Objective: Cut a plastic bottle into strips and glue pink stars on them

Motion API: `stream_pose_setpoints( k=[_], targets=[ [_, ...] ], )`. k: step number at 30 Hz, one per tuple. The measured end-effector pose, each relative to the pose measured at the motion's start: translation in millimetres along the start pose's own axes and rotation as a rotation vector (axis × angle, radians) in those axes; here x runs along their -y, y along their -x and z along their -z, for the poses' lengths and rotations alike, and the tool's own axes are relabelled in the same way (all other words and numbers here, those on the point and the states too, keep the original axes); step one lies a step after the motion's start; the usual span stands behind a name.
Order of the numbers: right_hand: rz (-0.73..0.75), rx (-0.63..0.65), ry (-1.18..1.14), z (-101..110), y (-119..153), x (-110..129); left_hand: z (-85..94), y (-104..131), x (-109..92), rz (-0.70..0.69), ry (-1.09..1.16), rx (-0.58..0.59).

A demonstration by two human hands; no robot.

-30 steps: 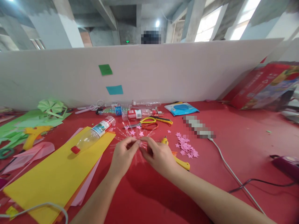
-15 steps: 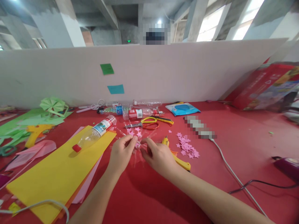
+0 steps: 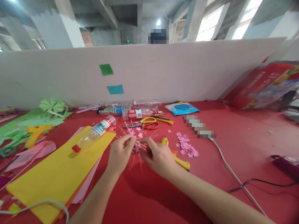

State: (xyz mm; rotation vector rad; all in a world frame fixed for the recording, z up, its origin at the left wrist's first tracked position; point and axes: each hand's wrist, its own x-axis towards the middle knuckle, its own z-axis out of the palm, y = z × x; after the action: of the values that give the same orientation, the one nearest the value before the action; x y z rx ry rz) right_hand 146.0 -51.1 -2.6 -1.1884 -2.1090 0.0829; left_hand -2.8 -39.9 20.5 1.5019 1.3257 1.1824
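A clear plastic piece [image 3: 138, 143] cut into thin spreading strips, with pink stars [image 3: 140, 135] on some of them, is between my hands above the red table. My left hand [image 3: 121, 151] pinches it from the left with thumb and index finger. On its right side my right hand [image 3: 160, 155] has thumb and index finger curved and apart, close to its centre; whether they touch it is hard to tell. Just right of my right hand lies a yellow glue gun [image 3: 181, 162]. Further right is a pile of loose pink stars [image 3: 185, 145].
Scissors [image 3: 149, 122] and a yellow cutter [image 3: 164, 119] lie behind my hands, before several plastic bottles [image 3: 135, 114]. A bottle [image 3: 93, 133] rests on yellow paper [image 3: 63, 168] at left. A power strip [image 3: 198, 127], wipes [image 3: 182, 109] and a white cable [image 3: 231, 174] are at right.
The clear piece has turned slightly between my fingers, and its pink stars have shifted a little. Both hands stay nearly in place.
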Motion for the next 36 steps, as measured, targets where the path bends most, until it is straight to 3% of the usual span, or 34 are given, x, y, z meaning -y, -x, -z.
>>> stream_pose_setpoints(
  k=[4, 8, 12, 28, 36],
  targets=[
    [0.059, -0.019, -0.01, 5, 1, 2, 0.0, 1, -1, 0.035, 0.116, 0.01],
    [0.223, -0.071, -0.026, 11, 1, 3, 0.8, 1, -3, 0.076, 0.222, -0.004],
    [0.315, -0.14, 0.085, 8, -2, 2, 0.9, 1, -4, 0.09, 0.245, -0.016],
    [0.312, -0.145, 0.126, -3, -3, 2, 0.5, 1, -4, 0.107, 0.27, -0.039],
    [0.162, -0.056, -0.003, 5, -1, 1, 5.6, 0, -5, 0.002, 0.086, -0.076]
  ],
)
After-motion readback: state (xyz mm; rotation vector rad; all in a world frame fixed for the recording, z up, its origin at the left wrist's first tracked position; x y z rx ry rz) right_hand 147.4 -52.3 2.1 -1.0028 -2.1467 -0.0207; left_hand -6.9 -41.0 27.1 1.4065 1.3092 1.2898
